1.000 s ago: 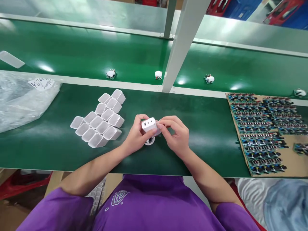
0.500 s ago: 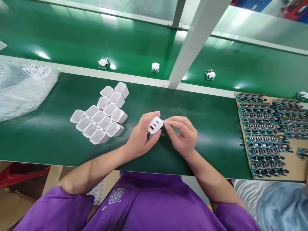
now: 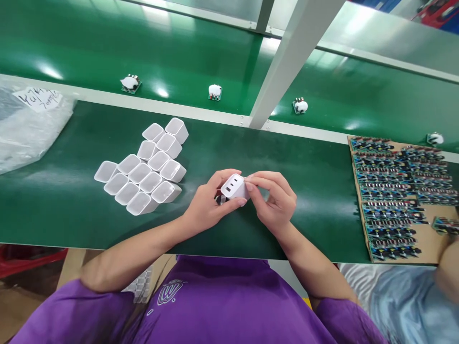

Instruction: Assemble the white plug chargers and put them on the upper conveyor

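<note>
A white charger (image 3: pixel 237 187) with several dark port slots in its face is gripped in my left hand (image 3: pixel 207 203), fingers along its upper side and thumb below. Under it, by the left palm, a small dark and clear part (image 3: pixel 222 199) shows, mostly hidden. My right hand (image 3: pixel 275 198) is closed in a pinch, its thumb and fingertips touching the charger's right side; whether they hold something tiny there I cannot make out. Left of my hands stand several open white charger housings (image 3: pixel 139 173), grouped close together on the green bench (image 3: pixel 215 143).
Several small circuit assemblies (image 3: pixel 215 91) lie on the green belt (image 3: pixel 179 62) behind the bench. A pale metal post (image 3: pixel 279 76) rises at the bench's back edge. Rows of circuit boards (image 3: pixel 390 200) lie on cardboard at right, near another person's arm (image 3: pixel 448 267). Left is a plastic bag (image 3: pixel 32 129).
The charger has tilted in my left hand, so more of its right side shows. My right fingertips stay at its edge. The assemblies on the belt have shifted left.
</note>
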`<act>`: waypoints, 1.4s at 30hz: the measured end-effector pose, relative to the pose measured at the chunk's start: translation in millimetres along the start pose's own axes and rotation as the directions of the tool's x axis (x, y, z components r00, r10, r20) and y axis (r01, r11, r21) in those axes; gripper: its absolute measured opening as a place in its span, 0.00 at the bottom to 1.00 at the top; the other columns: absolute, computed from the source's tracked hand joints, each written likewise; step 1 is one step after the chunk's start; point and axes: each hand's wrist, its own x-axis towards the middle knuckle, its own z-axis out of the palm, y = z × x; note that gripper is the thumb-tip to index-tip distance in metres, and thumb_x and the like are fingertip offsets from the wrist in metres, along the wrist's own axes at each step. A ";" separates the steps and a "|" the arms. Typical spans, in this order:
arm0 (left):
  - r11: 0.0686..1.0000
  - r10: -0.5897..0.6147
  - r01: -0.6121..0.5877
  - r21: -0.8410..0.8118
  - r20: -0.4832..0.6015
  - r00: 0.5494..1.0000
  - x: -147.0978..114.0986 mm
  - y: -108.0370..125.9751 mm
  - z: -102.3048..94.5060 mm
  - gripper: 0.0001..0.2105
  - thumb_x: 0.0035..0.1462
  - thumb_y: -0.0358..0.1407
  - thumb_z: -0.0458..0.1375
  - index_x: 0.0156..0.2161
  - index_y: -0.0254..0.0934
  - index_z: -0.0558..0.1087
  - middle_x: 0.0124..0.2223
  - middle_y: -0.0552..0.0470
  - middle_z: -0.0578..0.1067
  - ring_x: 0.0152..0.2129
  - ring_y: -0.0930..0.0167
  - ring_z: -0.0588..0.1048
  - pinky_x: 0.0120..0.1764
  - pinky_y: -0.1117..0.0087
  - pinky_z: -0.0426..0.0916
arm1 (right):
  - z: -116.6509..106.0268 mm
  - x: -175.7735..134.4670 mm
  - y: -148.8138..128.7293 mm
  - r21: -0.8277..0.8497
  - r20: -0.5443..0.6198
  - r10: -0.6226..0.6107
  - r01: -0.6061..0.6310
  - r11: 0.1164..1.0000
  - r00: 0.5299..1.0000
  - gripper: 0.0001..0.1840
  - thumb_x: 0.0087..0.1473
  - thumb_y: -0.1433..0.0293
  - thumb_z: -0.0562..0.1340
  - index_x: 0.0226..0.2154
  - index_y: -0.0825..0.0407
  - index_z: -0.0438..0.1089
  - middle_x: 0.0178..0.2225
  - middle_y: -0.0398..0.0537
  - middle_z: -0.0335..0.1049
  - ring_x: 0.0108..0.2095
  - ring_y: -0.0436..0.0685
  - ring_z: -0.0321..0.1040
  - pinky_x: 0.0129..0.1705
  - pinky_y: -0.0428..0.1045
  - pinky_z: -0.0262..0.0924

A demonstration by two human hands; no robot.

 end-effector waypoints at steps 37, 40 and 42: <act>0.984 0.099 -0.111 0.142 0.089 0.991 16.4 0.4 -16.5 0.14 0.60 0.40 0.54 0.46 0.36 0.76 0.45 0.48 0.80 0.38 0.68 0.77 0.41 0.69 0.71 | 4.7 -1.7 3.1 0.491 0.483 0.498 -0.694 0.527 0.720 0.12 0.54 0.58 0.68 0.38 0.47 0.78 0.35 0.44 0.72 0.33 0.50 0.71 0.36 0.48 0.73; 0.982 0.088 -0.100 0.159 0.080 0.993 16.4 1.5 -16.5 0.13 0.59 0.40 0.56 0.45 0.35 0.77 0.43 0.48 0.80 0.36 0.69 0.77 0.39 0.70 0.71 | 5.3 -0.5 2.2 0.531 0.502 0.518 -0.720 0.447 0.692 0.11 0.52 0.59 0.70 0.35 0.48 0.78 0.34 0.42 0.74 0.32 0.49 0.72 0.36 0.48 0.74; 0.986 0.067 -0.082 0.145 0.105 0.992 17.0 3.0 -16.6 0.14 0.59 0.40 0.56 0.46 0.36 0.76 0.44 0.48 0.80 0.37 0.68 0.77 0.40 0.70 0.71 | 5.8 -0.3 2.9 0.531 0.497 0.532 -0.725 0.438 0.685 0.12 0.50 0.59 0.71 0.35 0.48 0.78 0.34 0.43 0.75 0.32 0.50 0.73 0.37 0.48 0.74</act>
